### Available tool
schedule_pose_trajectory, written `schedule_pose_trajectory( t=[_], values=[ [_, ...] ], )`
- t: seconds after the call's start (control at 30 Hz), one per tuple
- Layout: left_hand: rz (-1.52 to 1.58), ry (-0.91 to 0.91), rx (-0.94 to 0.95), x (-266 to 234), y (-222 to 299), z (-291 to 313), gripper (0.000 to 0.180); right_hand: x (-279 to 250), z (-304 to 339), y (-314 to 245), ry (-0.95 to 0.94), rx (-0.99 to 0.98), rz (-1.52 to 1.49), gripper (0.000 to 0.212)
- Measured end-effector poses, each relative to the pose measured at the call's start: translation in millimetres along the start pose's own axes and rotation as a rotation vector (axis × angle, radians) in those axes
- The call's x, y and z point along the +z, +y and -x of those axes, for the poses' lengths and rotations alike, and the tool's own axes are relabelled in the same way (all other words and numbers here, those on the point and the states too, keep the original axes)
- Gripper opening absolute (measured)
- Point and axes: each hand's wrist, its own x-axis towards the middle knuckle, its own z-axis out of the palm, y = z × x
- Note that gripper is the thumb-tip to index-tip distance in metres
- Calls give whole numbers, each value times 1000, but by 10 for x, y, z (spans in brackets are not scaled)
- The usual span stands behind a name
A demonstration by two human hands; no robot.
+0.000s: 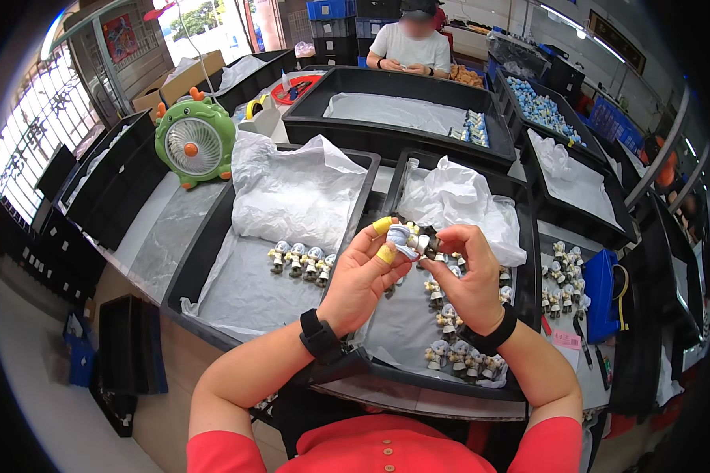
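Between my two hands, above the right tray, is a small figurine (403,240) with a pale blue-grey head and a darker lower part. My left hand (356,282) pinches its head end; the thumb and a finger wear yellow covers. Fingers of my right hand (476,285) grip its dark end. Beneath lies a black tray (525,206) lined with white paper, where several similar figurines (448,322) stand, partly hidden by my right hand and wrist. The black tray (183,272) on the left holds a short row of figurines (296,258) on its paper.
A green animal-shaped fan (192,143) stands at the left. Beyond the trays is a larger black tray (323,132), with a person (410,49) behind it. More figurines (562,280), a blue bin (601,290) and pens (582,343) lie to the right.
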Motion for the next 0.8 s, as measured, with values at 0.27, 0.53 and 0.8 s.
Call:
schedule_pose_trajectory(
  t=[0.27,0.53,0.8],
  values=[
    [-43,66,-20,-15,7,8,39,-3,-14,-2,-56,38,-16,32],
    [-162,35,84,-1,-77,-38,42,126,147,132,-239,501,-479,19],
    [-515,157,-49,-43,759,-90,42,166,137,-25,-319,344,-353,38]
  ],
)
